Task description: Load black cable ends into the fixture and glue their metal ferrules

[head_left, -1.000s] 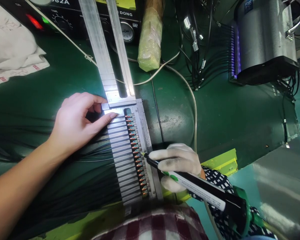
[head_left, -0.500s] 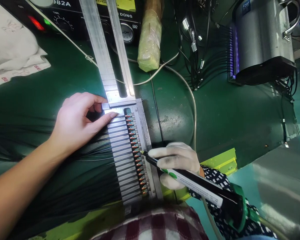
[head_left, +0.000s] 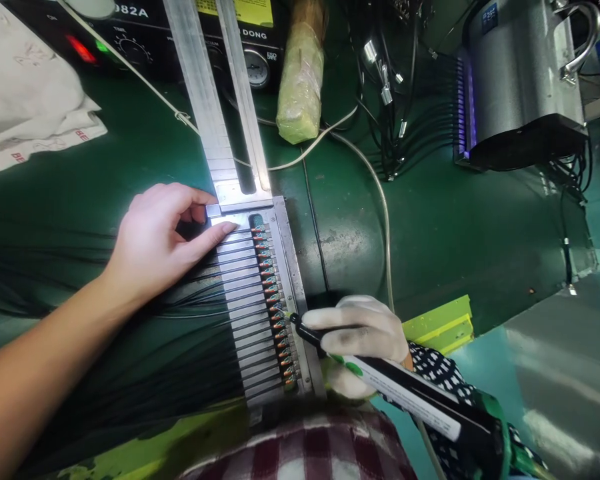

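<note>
My bare left hand (head_left: pixel 157 243) grips the upper left corner of a flat metal fixture (head_left: pixel 240 313), thumb on top and fingers curled at the edge. Black cables (head_left: pixel 245 309) lie side by side across that fixture, their stripped ends meeting a row of small connectors (head_left: pixel 271 280). In my right hand (head_left: pixel 363 340), white-gloved, is a black dispensing syringe (head_left: pixel 410 393) with a green cap and a pale label. It slants toward the row, and its fine tip is at a connector just below the middle. Whether the tip touches is too small to tell.
Behind the fixture stands a black dispenser unit (head_left: pixel 145 47) with a gauge. A slotted metal bar (head_left: pixel 200 100) reaches up from the fixture. Further right are a wrapped block (head_left: pixel 300 87), loose cables (head_left: pixel 387 93) and a silver lamp housing (head_left: pixel 523 87) glowing purple. White cloth (head_left: pixel 30 87) lies left.
My right hand and the syringe have shifted slightly down and right, the tip passing to a lower spot along the connector row. My left hand keeps its hold on the fixture.
</note>
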`<state>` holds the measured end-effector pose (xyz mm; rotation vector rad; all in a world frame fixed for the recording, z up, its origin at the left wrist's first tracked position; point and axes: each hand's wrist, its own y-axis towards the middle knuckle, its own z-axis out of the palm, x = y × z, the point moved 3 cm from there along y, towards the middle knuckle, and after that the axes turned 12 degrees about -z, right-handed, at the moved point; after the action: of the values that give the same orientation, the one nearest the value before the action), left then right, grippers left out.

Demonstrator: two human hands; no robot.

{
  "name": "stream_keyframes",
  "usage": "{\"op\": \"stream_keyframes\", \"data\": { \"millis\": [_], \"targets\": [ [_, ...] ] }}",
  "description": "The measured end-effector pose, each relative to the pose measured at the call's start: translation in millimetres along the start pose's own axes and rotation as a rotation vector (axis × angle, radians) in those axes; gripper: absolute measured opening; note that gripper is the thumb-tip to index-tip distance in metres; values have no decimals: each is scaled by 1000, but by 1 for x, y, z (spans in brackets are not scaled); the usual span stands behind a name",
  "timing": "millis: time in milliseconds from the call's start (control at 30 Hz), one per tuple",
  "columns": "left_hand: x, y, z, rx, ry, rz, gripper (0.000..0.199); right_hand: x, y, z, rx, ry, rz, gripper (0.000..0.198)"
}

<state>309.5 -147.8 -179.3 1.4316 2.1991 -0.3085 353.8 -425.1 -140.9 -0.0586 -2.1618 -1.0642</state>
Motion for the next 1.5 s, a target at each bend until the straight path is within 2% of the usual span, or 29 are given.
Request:
{"op": "stream_keyframes", "data": {
  "millis": [267,1500],
  "targets": [
    [2,0,1,-24,2,-9,36,-5,-8,3,34,57,28,12],
    [0,0,2,-44,-12,21,39,-3,-7,3,4,39,37,8]
  ]
}}
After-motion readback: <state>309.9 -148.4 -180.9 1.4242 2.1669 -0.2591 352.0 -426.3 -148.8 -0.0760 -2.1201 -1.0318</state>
